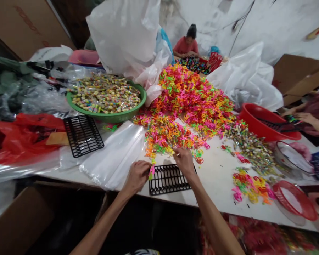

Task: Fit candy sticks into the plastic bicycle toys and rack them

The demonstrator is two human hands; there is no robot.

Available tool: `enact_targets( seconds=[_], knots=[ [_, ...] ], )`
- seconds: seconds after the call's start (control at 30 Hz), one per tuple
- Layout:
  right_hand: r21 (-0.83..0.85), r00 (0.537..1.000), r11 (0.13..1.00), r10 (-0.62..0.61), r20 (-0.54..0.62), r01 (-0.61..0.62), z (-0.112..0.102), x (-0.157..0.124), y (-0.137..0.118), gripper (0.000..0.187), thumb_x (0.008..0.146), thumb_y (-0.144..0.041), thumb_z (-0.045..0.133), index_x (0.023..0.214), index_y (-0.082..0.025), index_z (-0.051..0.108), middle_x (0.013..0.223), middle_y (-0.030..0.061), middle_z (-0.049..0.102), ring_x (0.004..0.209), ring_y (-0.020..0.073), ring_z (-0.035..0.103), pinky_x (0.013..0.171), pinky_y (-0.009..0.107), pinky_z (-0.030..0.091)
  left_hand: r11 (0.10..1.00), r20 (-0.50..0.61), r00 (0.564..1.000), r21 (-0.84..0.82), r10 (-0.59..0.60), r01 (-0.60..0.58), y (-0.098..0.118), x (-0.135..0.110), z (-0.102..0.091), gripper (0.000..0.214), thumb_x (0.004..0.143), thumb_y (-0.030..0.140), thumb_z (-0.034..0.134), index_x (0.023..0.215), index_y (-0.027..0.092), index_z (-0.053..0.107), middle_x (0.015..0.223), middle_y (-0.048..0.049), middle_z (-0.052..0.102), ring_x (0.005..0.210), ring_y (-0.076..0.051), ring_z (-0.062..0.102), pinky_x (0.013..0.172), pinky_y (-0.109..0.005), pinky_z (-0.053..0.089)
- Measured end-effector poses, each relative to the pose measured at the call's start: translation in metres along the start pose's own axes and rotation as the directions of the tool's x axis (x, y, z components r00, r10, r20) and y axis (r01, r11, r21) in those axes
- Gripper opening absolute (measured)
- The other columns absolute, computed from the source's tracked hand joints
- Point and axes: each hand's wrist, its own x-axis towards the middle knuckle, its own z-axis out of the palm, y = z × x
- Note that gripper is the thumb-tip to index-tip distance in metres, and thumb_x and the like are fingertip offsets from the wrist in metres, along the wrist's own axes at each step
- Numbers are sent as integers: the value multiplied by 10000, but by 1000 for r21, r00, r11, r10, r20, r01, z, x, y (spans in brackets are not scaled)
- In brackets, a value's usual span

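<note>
Passage is available across the bare stretch of white tabletop [215,177] right of the black rectangular plastic rack [170,180], bounded at its right end by a loose cluster of multicoloured plastic pieces [252,186]. Forward reach beyond the rack is obstructed by a tall heap of pink, orange, yellow and green plastic pieces [194,97]. To the left, a flat stack of clear plastic bags [117,152] lies low enough to pass over, whereas the round green plastic basin [108,117] behind it presents a raised rim.
</note>
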Motion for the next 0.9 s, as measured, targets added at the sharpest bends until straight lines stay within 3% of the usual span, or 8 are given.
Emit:
enact_targets(
  seconds=[0.03, 0.1, 0.2, 0.3, 0.4, 0.5, 0.6, 0.9],
  knots=[
    [-151, 1000, 988, 12, -25, -15, -9, 9, 3, 245, 812, -153, 442, 970, -174, 628, 942, 79, 606, 813, 181, 598, 715, 276, 432, 1000, 3, 1000, 0, 12, -12, 0, 2, 2, 177, 762, 171, 498, 875, 203, 630, 884, -35, 660, 862, -174, 559, 768, -326, 362],
    [-406, 998, 914, 9, 64, 18, -18, 25, 4, 266, 836, -132, 405, 955, -189, 635, 993, 94, 605, 867, 202, 599, 726, 287, 425, 999, 14, 999, 13, 36, -37, -1, 6, 4, 143, 768, 160, 486, 787, 193, 624, 826, -28, 656, 799, -164, 555, 738, -323, 349],
    [-552, 966, 823, 15, 260, 136, -16, 43, -1, 305, 845, -79, 376, 1014, -176, 611, 1013, 123, 613, 850, 201, 617, 700, 276, 424, 997, 28, 997, 31, 68, -69, -3, 6, 6, 146, 770, 141, 468, 748, 183, 607, 779, -24, 644, 752, -157, 544, 717, -322, 336],
    [-556, 953, 813, 5, 303, 172, -12, 56, -2, 302, 837, -52, 381, 1004, -139, 618, 988, 147, 627, 870, 209, 618, 702, 269, 419, 996, 25, 997, 37, 76, -77, -3, 2, 6, 154, 785, 145, 452, 752, 176, 599, 792, -36, 639, 755, -156, 543, 727, -326, 337],
    [-533, 939, 818, -27, 344, 218, -19, 63, 0, 231, 823, -101, 452, 921, -161, 652, 997, 117, 635, 884, 202, 610, 688, 250, 414, 997, 0, 998, 40, 69, -69, -4, -4, 7, 155, 804, 177, 445, 788, 174, 599, 804, -49, 635, 758, -157, 545, 741, -329, 350],
    [-489, 920, 827, -80, 384, 277, -31, 60, -1, 165, 791, -182, 531, 882, -208, 665, 1032, 65, 625, 898, 186, 597, 673, 230, 407, 998, -23, 998, 33, 62, -62, -3, -6, 9, 152, 803, 192, 452, 812, 178, 603, 804, -51, 632, 762, -162, 548, 743, -333, 362],
    [-458, 909, 832, -123, 398, 313, -36, 48, -5, 220, 822, -192, 472, 936, -236, 655, 1044, 46, 612, 906, 172, 587, 684, 230, 398, 998, -33, 998, 24, 57, -56, -1, -5, 8, 153, 793, 181, 456, 822, 184, 606, 822, -51, 636, 780, -169, 554, 753, -340, 364],
    [-450, 923, 857, -72, 378, 252, -9, 33, -6, 214, 816, -238, 477, 858, -184, 681, 987, 86, 631, 858, 206, 601, 656, 257, 401, 999, -47, 998, 27, 38, -37, 3, -5, 5, 168, 764, 149, 459, 823, 180, 613, 827, -51, 644, 791, -166, 563, 763, -337, 373]
  ],
)
